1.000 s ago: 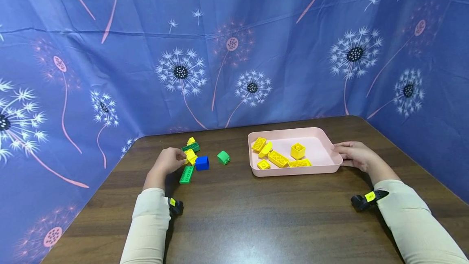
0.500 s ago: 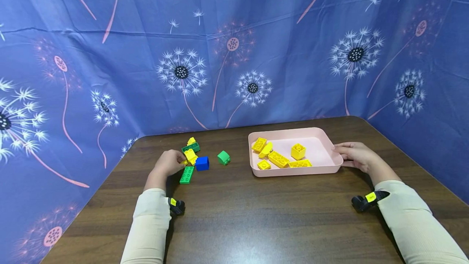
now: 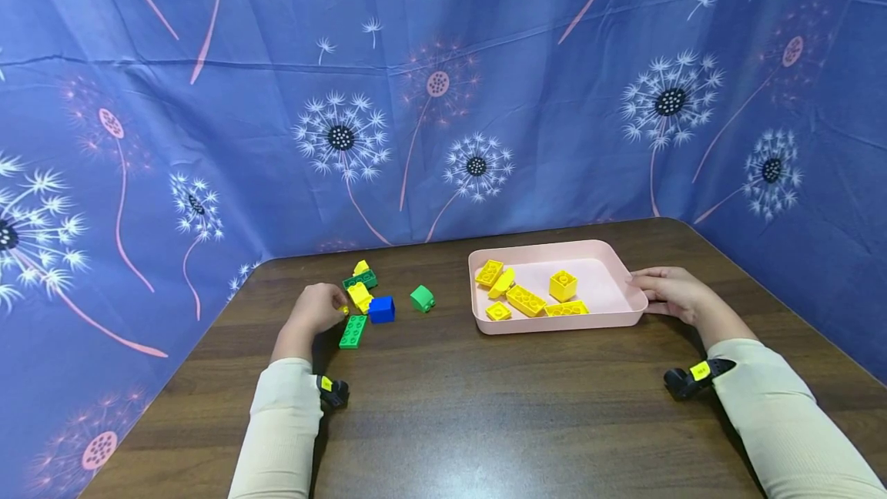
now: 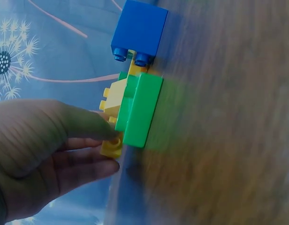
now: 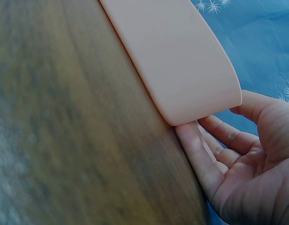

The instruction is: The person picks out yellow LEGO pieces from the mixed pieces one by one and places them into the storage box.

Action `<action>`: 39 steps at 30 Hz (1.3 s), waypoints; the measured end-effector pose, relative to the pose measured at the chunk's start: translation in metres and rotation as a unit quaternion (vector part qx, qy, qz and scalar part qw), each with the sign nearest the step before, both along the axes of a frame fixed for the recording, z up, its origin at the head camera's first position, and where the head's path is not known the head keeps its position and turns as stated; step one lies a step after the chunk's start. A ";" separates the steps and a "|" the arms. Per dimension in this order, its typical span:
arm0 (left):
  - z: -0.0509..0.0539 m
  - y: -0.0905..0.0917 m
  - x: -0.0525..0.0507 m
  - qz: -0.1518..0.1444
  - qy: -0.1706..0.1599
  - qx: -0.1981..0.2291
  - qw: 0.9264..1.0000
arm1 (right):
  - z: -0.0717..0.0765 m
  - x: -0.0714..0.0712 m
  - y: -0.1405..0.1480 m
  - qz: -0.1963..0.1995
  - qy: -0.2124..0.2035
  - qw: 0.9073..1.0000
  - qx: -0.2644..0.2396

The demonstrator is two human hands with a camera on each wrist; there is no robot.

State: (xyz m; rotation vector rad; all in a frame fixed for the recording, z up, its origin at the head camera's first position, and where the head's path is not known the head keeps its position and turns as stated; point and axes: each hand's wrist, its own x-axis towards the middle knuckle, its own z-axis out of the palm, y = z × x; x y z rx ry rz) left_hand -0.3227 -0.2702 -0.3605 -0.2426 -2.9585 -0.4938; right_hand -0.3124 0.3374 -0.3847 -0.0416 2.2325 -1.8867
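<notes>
My left hand [image 3: 319,308] pinches a small yellow brick [image 4: 111,148] between thumb and fingers at the left of the table. Right beside it lie a yellow brick [image 3: 360,296], a blue brick [image 3: 382,309] and a light green brick [image 3: 353,331]; in the left wrist view the green brick partly covers the yellow ones. My right hand [image 3: 675,295] holds the right end of the pink tray [image 3: 554,322], its fingers at the rim and outer wall. Several yellow bricks lie in the tray, among them a cube-shaped one [image 3: 563,285].
Behind the left group sit a dark green brick [image 3: 360,279] and a yellow piece [image 3: 362,266]. A rounded green brick [image 3: 422,298] lies between that group and the tray. A blue patterned cloth [image 3: 430,137] hangs along the back and sides of the wooden table [image 3: 485,406].
My left hand has drawn slightly back and left, and the small yellow brick now shows apart from the larger yellow one. The right hand and the tray have stayed in place.
</notes>
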 end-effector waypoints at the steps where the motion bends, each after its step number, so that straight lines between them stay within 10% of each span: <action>1: 0.001 0.000 0.000 0.000 0.001 0.002 1.000 | 0.000 0.000 0.000 0.002 0.001 1.000 0.001; 19: 0.034 0.024 0.013 -0.027 0.063 0.033 0.997 | 0.000 -0.001 -0.001 0.000 -0.004 1.000 0.005; 39: 0.061 0.081 0.036 -0.140 0.128 0.021 0.982 | -0.002 -0.003 0.001 -0.002 -0.004 1.000 -0.007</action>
